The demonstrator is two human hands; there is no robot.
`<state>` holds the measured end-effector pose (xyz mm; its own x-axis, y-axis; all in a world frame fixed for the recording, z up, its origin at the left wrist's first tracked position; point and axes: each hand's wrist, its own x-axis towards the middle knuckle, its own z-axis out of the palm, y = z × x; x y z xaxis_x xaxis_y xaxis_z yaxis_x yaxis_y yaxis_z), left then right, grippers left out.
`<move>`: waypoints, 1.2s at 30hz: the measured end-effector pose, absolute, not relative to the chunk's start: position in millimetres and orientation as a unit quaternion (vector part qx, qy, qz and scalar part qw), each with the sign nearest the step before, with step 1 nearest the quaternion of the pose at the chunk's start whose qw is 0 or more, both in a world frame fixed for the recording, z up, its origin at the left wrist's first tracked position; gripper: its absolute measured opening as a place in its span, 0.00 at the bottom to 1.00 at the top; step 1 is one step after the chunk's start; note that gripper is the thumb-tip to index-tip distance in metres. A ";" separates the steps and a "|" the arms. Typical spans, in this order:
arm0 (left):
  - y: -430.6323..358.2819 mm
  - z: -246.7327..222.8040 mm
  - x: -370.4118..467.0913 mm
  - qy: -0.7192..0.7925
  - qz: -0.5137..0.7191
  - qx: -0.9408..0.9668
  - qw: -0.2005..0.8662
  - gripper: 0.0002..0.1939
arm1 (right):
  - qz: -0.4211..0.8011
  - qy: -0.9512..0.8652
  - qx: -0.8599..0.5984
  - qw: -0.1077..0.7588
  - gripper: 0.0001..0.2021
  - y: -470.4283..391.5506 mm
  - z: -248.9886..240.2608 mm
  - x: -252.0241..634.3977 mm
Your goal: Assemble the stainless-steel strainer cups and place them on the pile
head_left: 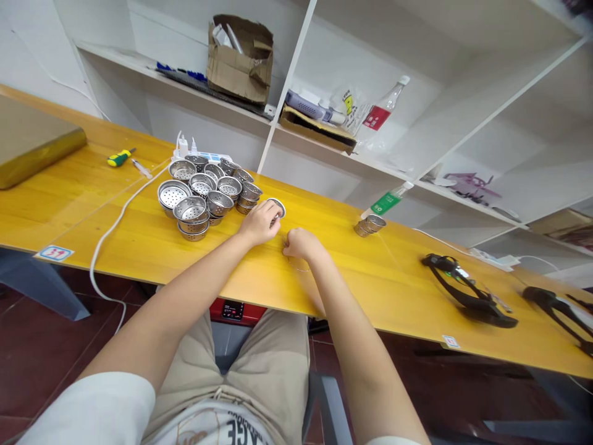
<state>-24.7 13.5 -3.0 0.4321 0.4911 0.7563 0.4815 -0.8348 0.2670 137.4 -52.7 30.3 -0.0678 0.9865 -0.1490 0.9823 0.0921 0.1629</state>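
Note:
My left hand (pixel 260 224) is closed on a perforated metal cup (pixel 279 204), whose rim shows past the fingertips. Just to its right, my right hand (pixel 303 243) is closed with the fingers curled down near the tabletop. A thin, faint curved line (pixel 300 268) shows beneath that hand; what the fingers pinch is hidden. Left of my hands, several perforated metal cups (pixel 191 210) stand in a cluster, some stacked. Off to the right, a small stack of similar cups (pixel 369 225) leans over on the table.
The yellow table (pixel 259 272) bears a white cable (pixel 107 233), a screwdriver (pixel 120 157) and a power strip (pixel 214 158). A green-labelled bottle (pixel 387 203) lies behind the right stack. Black headsets (pixel 467 296) rest at right. Shelves behind hold a cardboard box (pixel 238 68).

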 end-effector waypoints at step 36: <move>5.9 3.2 -23.9 0.268 0.453 0.850 0.008 0.06 | -0.011 0.779 0.613 0.132 0.07 -108.2 22.1 146.8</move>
